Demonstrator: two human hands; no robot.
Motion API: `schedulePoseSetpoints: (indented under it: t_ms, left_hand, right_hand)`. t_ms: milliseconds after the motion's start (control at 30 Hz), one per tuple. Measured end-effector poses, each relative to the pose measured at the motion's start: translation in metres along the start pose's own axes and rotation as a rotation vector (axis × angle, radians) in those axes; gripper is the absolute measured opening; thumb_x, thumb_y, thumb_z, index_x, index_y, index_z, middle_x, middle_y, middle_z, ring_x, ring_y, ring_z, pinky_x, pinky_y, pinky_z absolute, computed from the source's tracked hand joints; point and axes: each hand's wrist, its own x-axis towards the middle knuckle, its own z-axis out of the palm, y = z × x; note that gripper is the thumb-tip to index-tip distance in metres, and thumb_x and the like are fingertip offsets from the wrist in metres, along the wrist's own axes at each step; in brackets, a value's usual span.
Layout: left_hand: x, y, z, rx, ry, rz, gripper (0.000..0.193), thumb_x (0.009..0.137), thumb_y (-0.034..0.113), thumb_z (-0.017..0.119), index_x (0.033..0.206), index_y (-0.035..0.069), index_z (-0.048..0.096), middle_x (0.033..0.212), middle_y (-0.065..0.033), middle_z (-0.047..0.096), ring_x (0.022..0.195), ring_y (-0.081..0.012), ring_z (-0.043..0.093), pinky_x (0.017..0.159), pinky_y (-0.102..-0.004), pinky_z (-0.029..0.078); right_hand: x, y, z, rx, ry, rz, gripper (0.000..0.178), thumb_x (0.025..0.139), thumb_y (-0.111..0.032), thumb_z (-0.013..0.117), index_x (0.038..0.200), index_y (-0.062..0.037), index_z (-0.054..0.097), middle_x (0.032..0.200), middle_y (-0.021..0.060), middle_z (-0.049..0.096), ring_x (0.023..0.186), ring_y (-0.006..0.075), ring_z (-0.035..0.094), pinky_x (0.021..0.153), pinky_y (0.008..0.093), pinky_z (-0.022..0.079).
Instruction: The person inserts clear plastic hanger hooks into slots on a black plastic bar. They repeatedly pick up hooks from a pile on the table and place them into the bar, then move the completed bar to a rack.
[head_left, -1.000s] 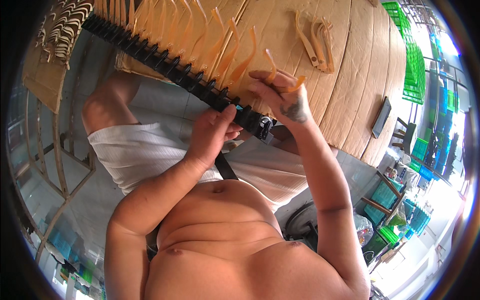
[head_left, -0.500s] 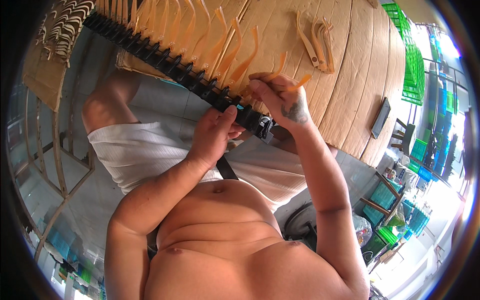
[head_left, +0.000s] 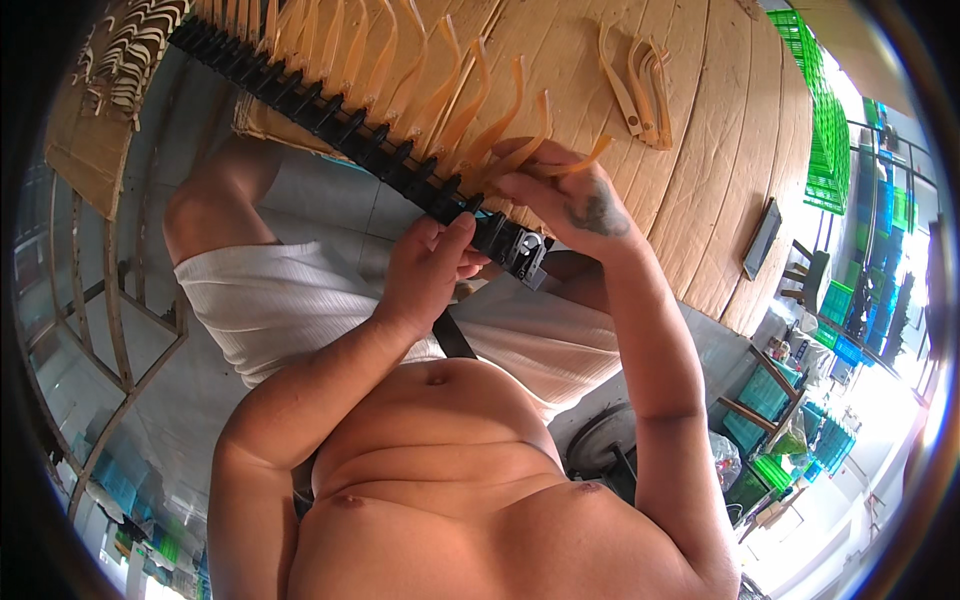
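A long black clip rack [head_left: 330, 122] slants from the far left down to the middle, over my lap. A row of translucent amber eyeglass temples [head_left: 440, 100] stands along it, curved ends pointing away from me. Near its right end, my left hand [head_left: 432, 262] is closed around the rack, thumb on top. My right hand [head_left: 560, 190] is closed just beyond that end, with an amber eyeglass temple [head_left: 590, 157] sticking out between its fingers. Another temple [head_left: 520, 152] passes by the thumb and fingers; its lower end is hidden, so whether it sits in a clip I cannot tell.
Several loose temples [head_left: 645, 95] lie on the cardboard-covered table [head_left: 700, 190]. A dark flat bar [head_left: 762, 237] rests near its right edge, with a green basket [head_left: 822, 130] beyond. At far left, brown-and-white striped pieces [head_left: 125, 60] lie on a cardboard-topped stand [head_left: 90, 160].
My right hand has shifted slightly, and the two temples at it have moved left and away from me. My left hand keeps its place on the rack, whose right end has turned a little.
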Motion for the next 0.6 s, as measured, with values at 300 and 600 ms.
schedulePoseSetpoints:
  t_ms: [300,600]
  left_hand:
    - [-0.008,-0.007,0.011,0.071,-0.093,-0.158,0.035,0.094,0.039,0.055,0.095,0.004,0.055,0.088,-0.0088,0.065,0.082,-0.0164,0.066,0.074,-0.0279,0.052]
    - [-0.008,-0.009,0.011,-0.03,-0.096,-0.131,0.033,0.095,0.037,0.054,0.09,0.004,0.056,0.087,-0.0095,0.065,0.081,-0.018,0.067,0.072,-0.028,0.053]
  right_hand:
    - [-0.021,0.018,-0.005,-0.11,0.225,0.017,0.017,0.085,-0.007,0.062,0.097,0.0041,0.064,0.081,0.0141,0.069,0.076,0.0178,0.069,0.069,0.0279,0.053]
    - [-0.022,0.014,0.0,-0.329,0.191,-0.016,0.019,0.083,-0.014,0.066,0.094,0.0022,0.066,0.076,0.016,0.068,0.071,0.022,0.069,0.064,0.0305,0.052]
